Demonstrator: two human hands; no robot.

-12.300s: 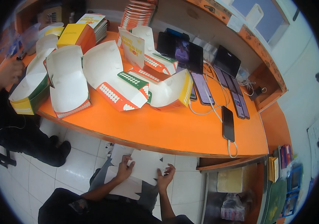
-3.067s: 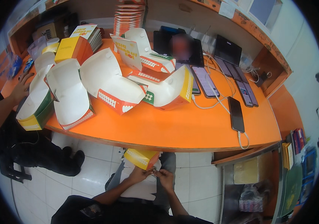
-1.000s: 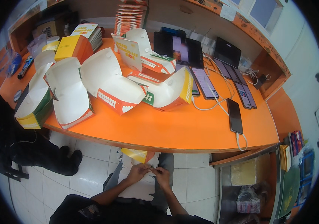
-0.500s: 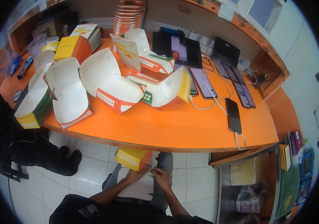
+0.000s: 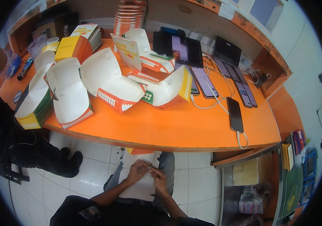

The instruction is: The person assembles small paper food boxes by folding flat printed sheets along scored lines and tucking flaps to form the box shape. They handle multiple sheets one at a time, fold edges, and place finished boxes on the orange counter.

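Note:
Both my hands meet over my lap, below the desk's front edge. My left hand (image 5: 138, 170) is closed, fingertips pinched together near my right hand (image 5: 158, 178), which is also closed. Something small and dark shows between their fingertips, too small to name. Beneath them a pale sheet of card or paper (image 5: 136, 190) lies across my lap. Just beyond my hands, a yellow and orange carton (image 5: 140, 151) is mostly hidden by the desk edge. Several opened food cartons with white insides, such as the front one (image 5: 70, 108), stand on the orange desk (image 5: 161, 130).
Phones, including a black one (image 5: 235, 115) on a white cable, and tablets (image 5: 178, 49) lie at the desk's right. A stack of flat cartons (image 5: 128, 20) stands behind. Another person (image 5: 29, 150) is at the left. Shelves with a plastic-wrapped pack (image 5: 250, 201) stand at lower right.
The yellow and orange carton has slid away from my hands, mostly out of sight under the desk edge. My left hand has risen slightly, still close to the right one.

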